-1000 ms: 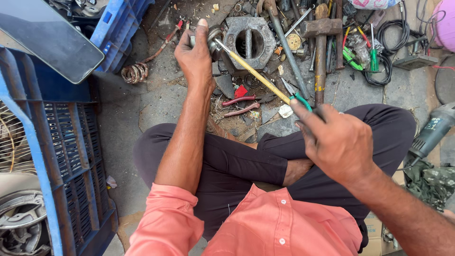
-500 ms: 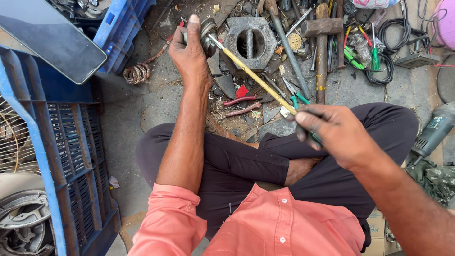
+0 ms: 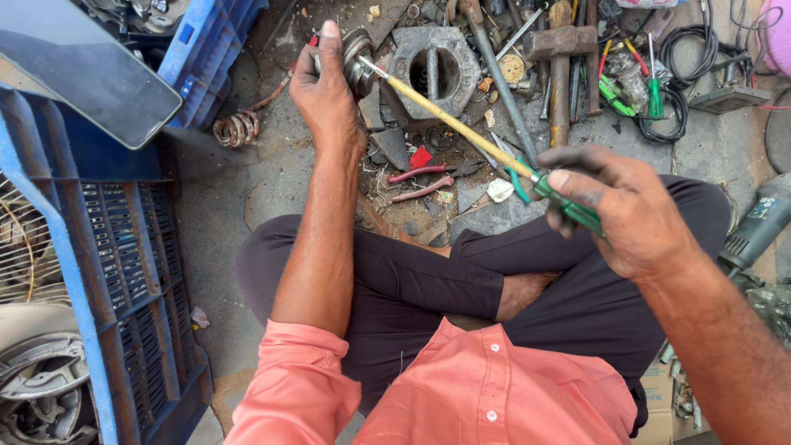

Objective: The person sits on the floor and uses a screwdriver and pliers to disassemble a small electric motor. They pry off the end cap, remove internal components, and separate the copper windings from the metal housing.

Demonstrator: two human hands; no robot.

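Your left hand (image 3: 328, 92) clamps the round metal part (image 3: 359, 56) at 11 o'clock on the floor, steadying it w/ the screwdriver (image 3: 486, 142), gripped by your right hand (image 3: 630, 214), poking in.

Dark glossy screen-like panel (image 3: 78, 78), rounded corners, tilted at upper left over blue crate (image 3: 124, 272). Brown cardboard boxes (image 3: 659, 395) at lower right edge, partly hidden. No legible signs.

Blue crates (image 3: 140, 272) left; hammer (image 3: 560, 74), red pliers (image 3: 416, 181) on ground.
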